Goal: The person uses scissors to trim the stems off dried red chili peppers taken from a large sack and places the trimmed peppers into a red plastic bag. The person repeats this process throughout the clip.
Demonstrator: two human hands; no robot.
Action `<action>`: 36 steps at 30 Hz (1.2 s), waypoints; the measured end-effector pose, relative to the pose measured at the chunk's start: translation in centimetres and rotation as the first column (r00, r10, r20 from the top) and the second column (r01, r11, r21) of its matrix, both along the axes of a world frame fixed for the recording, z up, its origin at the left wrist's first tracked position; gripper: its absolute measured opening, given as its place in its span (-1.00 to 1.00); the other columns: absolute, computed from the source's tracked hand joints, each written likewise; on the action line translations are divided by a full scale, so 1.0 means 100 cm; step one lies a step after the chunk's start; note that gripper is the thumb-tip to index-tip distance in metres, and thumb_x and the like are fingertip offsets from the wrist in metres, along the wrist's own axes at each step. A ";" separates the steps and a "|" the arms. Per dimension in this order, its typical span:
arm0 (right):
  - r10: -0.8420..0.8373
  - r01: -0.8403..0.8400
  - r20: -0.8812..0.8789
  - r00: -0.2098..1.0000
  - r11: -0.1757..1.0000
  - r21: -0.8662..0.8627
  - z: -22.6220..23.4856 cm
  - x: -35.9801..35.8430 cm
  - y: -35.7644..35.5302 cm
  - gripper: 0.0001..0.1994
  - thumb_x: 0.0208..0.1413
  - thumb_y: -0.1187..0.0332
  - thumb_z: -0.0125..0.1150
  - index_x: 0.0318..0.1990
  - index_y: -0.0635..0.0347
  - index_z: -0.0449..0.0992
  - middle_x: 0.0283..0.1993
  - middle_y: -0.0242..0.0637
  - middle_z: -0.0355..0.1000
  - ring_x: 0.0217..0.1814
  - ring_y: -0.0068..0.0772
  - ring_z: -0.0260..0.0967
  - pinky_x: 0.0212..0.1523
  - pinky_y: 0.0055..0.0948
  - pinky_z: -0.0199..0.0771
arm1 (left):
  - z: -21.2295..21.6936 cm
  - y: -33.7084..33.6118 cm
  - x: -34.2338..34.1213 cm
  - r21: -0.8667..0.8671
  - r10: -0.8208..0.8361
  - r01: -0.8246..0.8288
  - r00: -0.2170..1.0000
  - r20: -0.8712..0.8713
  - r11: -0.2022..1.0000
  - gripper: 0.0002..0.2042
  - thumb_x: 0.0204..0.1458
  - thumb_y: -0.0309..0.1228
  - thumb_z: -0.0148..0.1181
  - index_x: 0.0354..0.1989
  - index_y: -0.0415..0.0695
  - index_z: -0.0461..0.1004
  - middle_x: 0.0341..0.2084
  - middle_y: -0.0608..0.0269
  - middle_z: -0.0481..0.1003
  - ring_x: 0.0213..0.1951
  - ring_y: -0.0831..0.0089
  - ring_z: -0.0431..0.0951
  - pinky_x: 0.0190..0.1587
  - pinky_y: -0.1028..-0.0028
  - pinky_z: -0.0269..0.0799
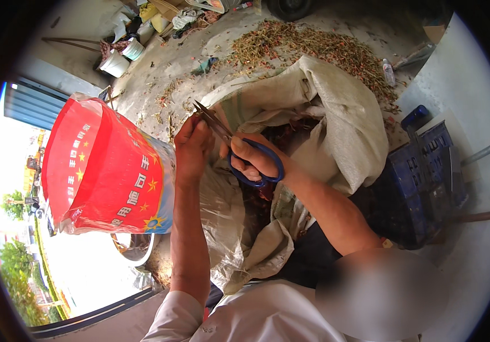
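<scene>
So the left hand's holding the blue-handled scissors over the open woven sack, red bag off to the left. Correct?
Wrong hand: the head view shows the right hand holding the blue-handled scissors over the open woven sack; the left hand is at the blades. Red bag off to the left, as you say.

Metal scissor blades (216,123), smooth plastic handles (281,164), rough woven sack (350,128)

Head view, looking down on the scissors (217,126)
A single fisheye view from the wearer's head (its edges bend into a dark rim) faces down and forward, near the scissors, taking in the floor (159,74) beyond them and the wearer's shirt (273,316) on their near side.
</scene>
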State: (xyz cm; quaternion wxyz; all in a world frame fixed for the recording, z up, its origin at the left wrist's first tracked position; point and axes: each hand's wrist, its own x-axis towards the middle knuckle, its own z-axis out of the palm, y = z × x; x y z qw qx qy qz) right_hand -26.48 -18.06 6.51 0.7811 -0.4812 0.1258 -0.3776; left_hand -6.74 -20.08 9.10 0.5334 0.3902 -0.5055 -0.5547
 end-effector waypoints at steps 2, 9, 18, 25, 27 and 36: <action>0.015 -0.018 0.072 0.997 0.999 0.033 -0.001 0.001 0.001 -0.44 0.24 -0.23 -0.03 -0.15 0.20 0.38 -0.62 -0.49 0.19 -0.73 -0.76 0.04 -0.72 -0.67 0.04 | -0.004 0.000 -0.007 -0.008 0.005 -0.006 0.996 -0.089 1.000 -0.79 0.30 -0.40 -0.07 0.00 -0.18 0.41 -0.60 0.59 0.17 -0.61 0.78 0.15 -0.56 0.67 0.10; -0.236 0.235 0.378 0.895 0.971 0.052 0.026 -0.041 -0.029 -0.45 0.29 -0.17 -0.06 -0.14 0.26 0.39 -0.59 -0.49 0.22 -0.71 -0.74 0.04 -0.71 -0.64 0.01 | -0.055 0.041 0.000 0.212 0.142 -0.122 0.986 -0.083 0.970 -0.76 0.29 -0.43 -0.05 0.06 -0.21 0.38 -0.46 0.50 0.25 -0.42 0.70 0.30 -0.39 0.64 0.26; -0.490 0.507 -0.140 0.860 0.798 0.325 0.001 -0.022 -0.044 -0.19 -0.04 -0.47 0.09 -0.06 0.21 0.37 -0.46 -0.34 0.36 -0.56 -0.62 0.29 -0.53 -0.54 0.36 | -0.052 0.037 -0.028 0.024 0.111 -0.112 0.992 0.059 0.993 -0.67 0.20 -0.48 0.07 0.14 -0.25 0.36 -0.35 0.43 0.38 -0.35 0.62 0.33 -0.28 0.60 0.29; -0.737 0.541 -0.318 0.597 0.662 -0.520 -0.005 -0.018 -0.040 -0.33 0.02 -0.36 0.17 -0.28 0.21 0.43 -0.48 -0.31 0.43 -0.56 -0.45 0.33 -0.50 -0.33 0.36 | -0.039 0.021 -0.008 0.084 0.121 -0.121 0.993 0.013 0.989 -0.63 0.24 -0.45 0.03 0.21 -0.21 0.34 -0.28 0.44 0.35 -0.27 0.65 0.34 -0.23 0.59 0.30; -0.735 0.469 -0.396 0.551 0.664 -0.582 0.003 -0.019 -0.035 -0.38 -0.01 -0.27 0.26 -0.37 0.25 0.43 -0.56 -0.20 0.42 -0.54 -0.28 0.40 -0.47 -0.30 0.38 | -0.035 0.011 -0.004 0.128 0.091 -0.088 0.996 -0.019 0.988 -0.64 0.24 -0.45 0.04 0.20 -0.21 0.35 -0.27 0.44 0.36 -0.27 0.66 0.34 -0.25 0.61 0.31; -0.901 0.210 -0.379 0.214 0.421 -0.883 0.005 -0.019 -0.036 -0.32 -0.13 -0.31 0.29 -0.20 0.21 0.45 -0.41 -0.12 0.45 -0.33 0.02 0.49 -0.34 -0.08 0.48 | -0.027 -0.044 -0.026 -0.036 0.147 -0.142 0.956 0.255 0.989 -0.78 0.20 -0.45 0.10 -0.01 -0.21 0.42 -0.40 0.42 0.44 -0.55 0.75 0.21 -0.53 0.64 0.10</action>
